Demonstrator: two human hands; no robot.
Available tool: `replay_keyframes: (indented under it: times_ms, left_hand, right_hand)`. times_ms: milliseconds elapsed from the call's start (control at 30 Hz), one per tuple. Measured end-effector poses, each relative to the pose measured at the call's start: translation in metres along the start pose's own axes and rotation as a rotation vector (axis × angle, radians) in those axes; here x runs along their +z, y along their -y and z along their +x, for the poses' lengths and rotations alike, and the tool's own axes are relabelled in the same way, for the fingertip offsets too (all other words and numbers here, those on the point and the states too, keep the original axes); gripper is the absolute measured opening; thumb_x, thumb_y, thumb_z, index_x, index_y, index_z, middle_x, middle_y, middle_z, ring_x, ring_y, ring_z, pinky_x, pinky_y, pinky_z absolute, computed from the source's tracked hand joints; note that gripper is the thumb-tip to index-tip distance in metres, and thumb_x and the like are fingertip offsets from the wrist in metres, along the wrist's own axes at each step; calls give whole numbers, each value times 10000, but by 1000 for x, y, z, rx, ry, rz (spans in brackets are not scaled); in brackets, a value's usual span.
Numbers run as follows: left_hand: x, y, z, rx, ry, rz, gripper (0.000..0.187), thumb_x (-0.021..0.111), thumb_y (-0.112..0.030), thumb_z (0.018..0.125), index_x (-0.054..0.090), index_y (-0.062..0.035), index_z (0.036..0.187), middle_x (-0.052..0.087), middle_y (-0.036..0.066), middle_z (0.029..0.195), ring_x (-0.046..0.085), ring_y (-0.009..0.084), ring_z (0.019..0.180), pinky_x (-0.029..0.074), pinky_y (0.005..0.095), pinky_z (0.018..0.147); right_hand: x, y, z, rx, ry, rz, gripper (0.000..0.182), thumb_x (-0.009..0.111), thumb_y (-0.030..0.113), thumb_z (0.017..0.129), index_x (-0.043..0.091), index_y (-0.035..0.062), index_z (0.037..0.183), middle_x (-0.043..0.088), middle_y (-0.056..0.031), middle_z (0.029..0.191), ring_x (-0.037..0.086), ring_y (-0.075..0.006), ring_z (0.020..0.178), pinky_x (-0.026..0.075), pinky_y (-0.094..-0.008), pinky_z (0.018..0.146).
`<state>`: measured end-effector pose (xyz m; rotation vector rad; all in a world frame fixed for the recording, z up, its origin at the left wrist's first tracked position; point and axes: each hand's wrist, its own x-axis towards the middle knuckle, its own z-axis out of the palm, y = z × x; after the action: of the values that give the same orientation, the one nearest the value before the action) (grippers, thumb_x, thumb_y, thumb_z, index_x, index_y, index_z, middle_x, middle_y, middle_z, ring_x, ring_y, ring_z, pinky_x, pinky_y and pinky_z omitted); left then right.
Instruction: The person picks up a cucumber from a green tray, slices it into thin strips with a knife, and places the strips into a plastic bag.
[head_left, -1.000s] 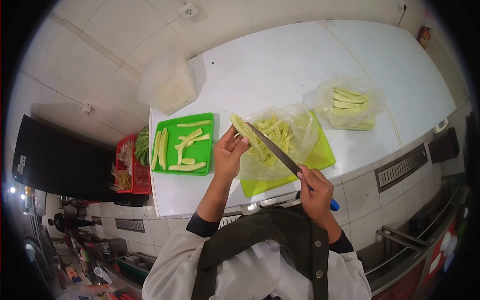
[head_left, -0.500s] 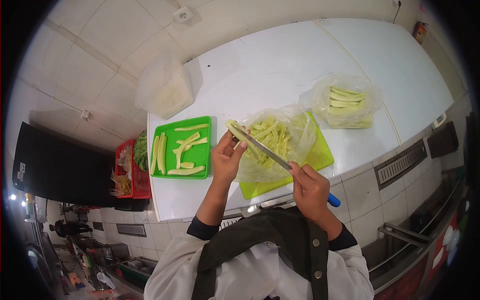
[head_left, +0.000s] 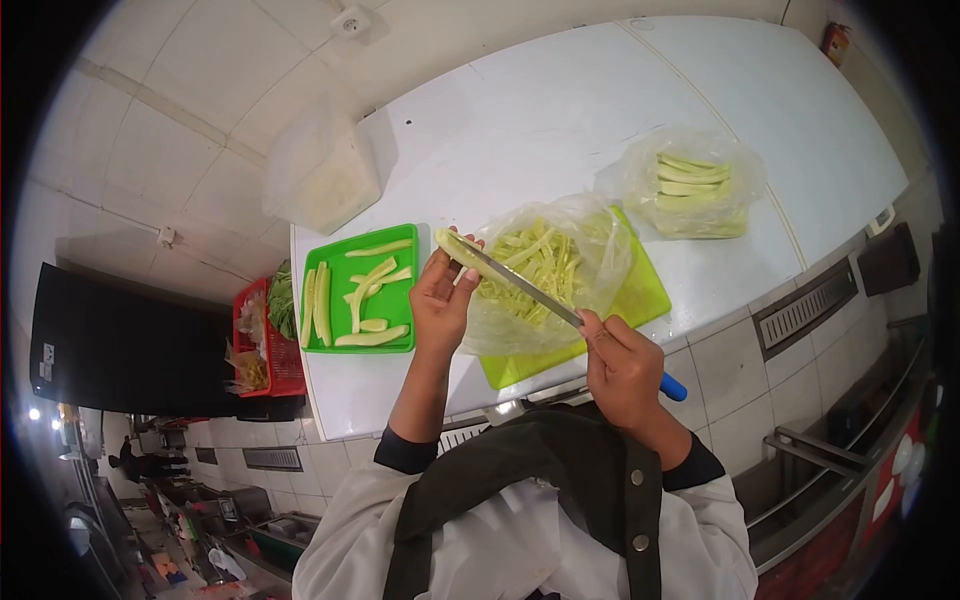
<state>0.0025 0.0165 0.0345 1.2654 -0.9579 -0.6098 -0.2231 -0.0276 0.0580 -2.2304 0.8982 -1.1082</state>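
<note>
My left hand [head_left: 440, 300] is closed around a pale green peeled cucumber piece [head_left: 462, 252], held above a clear plastic bag [head_left: 598, 235]. My right hand [head_left: 622, 365] grips a knife [head_left: 535, 296], whose blue handle end sticks out below the fist. The blade lies along the cucumber, its tip near my left fingers. Inside the bag are many light green cucumber scraps [head_left: 535, 262]. Under the bag rests a lime green cutting board [head_left: 640, 290]. To the left, a green tray [head_left: 408, 325] holds several long cucumber pieces [head_left: 322, 300].
Another plastic bag [head_left: 640, 190] of cucumber lengths stands at the right on the white table [head_left: 500, 120]. A translucent tub [head_left: 330, 180] sits by the wall at the back left. Beyond the left table edge is a red crate [head_left: 288, 370] with leafy greens.
My left hand and the cucumber have shifted slightly left and up in view, with the knife blade still along the piece. The whole view has also tilted a little.
</note>
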Motion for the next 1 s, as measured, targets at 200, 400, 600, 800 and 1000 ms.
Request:
replay_keyframes:
  times_ms: [200,400,600,800,1000]
  left_hand:
    - [1,4,-1,-12,-5,-11,512,509,27,863,311,47,1334,460,194,1263,471,305,1174,441,404,938]
    - [2,5,-1,7,-5,7,519,520,24,859,310,48,1334,456,194,1270,474,308,1171,441,406,939]
    - [5,-3,0,-36,-29,-27,512,508,22,864,318,28,1339,444,183,1285,473,312,1172,445,412,933]
    - [7,-10,0,-68,-70,-128,495,482,41,867,329,17,1337,433,189,1294,473,318,1173,460,416,915]
    - [3,-7,3,-72,-63,-118,492,489,29,876,327,17,1340,486,156,1254,500,252,1151,479,332,877]
  right_hand:
    - [2,-2,1,-28,11,-28,313,613,-29,707,652,51,1008,431,-59,636,461,-207,487,369,-339,440]
    - [7,-2,2,-24,-10,-2,199,602,-34,774,657,8,960,430,-100,610,455,-233,464,338,-333,425]
    - [11,-5,-1,-56,-2,-41,179,608,-27,770,663,17,935,401,-94,598,444,-232,455,329,-346,416]
    - [23,-14,-5,-85,-24,-76,153,616,-3,766,667,29,907,389,-83,590,431,-229,448,315,-351,405]
    - [19,-19,-7,-114,4,-138,175,609,4,748,662,34,912,419,-63,608,439,-214,456,339,-340,408]
